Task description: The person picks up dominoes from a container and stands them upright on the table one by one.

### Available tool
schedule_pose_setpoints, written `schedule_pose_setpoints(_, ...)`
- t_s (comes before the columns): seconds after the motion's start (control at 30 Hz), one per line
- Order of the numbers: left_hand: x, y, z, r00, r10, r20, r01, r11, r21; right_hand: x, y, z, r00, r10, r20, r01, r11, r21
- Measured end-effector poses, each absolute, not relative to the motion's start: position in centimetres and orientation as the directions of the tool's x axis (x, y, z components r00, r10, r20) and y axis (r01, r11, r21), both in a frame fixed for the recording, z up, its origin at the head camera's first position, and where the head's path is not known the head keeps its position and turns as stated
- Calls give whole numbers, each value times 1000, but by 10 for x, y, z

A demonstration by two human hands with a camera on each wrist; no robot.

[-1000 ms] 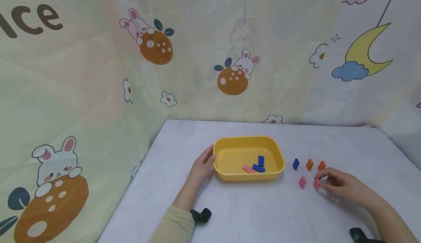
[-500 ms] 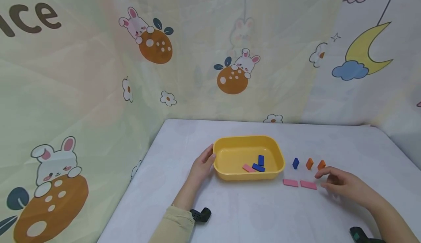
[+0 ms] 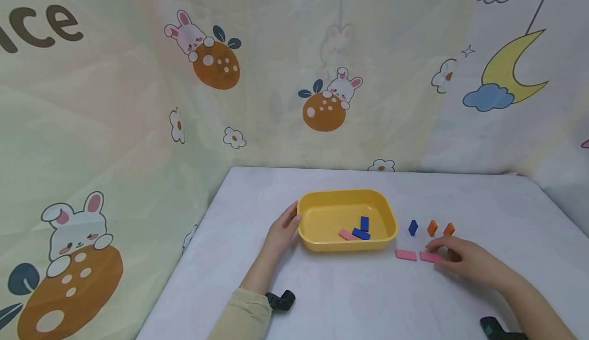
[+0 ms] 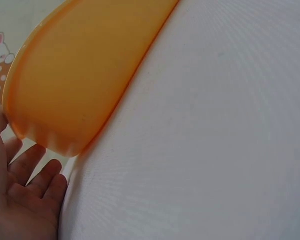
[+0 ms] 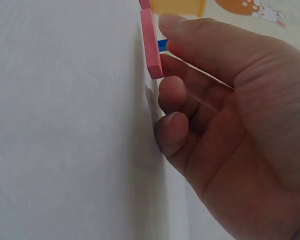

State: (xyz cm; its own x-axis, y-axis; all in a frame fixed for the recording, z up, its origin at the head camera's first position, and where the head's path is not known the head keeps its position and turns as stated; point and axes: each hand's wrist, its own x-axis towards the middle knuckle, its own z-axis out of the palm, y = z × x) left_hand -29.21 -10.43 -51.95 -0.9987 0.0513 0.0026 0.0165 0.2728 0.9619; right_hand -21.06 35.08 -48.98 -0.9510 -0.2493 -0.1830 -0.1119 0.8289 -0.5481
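Observation:
In the head view my left hand (image 3: 281, 231) rests its fingers against the left end of a yellow plastic tray (image 3: 347, 247); in the left wrist view its relaxed fingertips touch the outside of the wall. Inside lie a pink domino (image 3: 346, 234) and two blue ones. Right of the tray, two pink dominoes lie flat in a row. My right hand (image 3: 462, 259) is over the nearer one (image 3: 427, 256), thumb in front and index finger behind. The right wrist view shows that pink domino (image 5: 150, 45) beside the thumb tip, with a gap between thumb and fingers.
Behind the pink pair stand a blue domino (image 3: 413, 227) and two orange dominoes (image 3: 432, 228), the right one close to my right hand. A white cloth covers the table (image 3: 349, 299). A printed curtain (image 3: 267, 74) hangs along its back and left side.
The two pink dominoes have gone from standing to lying flat toward the left. My right hand then moved left over the nearer one. My left hand stays at the tray.

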Motion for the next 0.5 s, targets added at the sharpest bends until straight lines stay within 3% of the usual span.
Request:
schedule_pose_setpoints(0.27, -293, -103, -519, -998, 62, 12, 28, 262, 965, -209, 340, -464, -963, -260, -78, -182, 832, -524)
schedule_pose_setpoints(0.5, -294, -103, -519, -999, 44, -17, -5, 257, 966, -237, 300, -428, -934, -353, -46, -281, 811, -514)
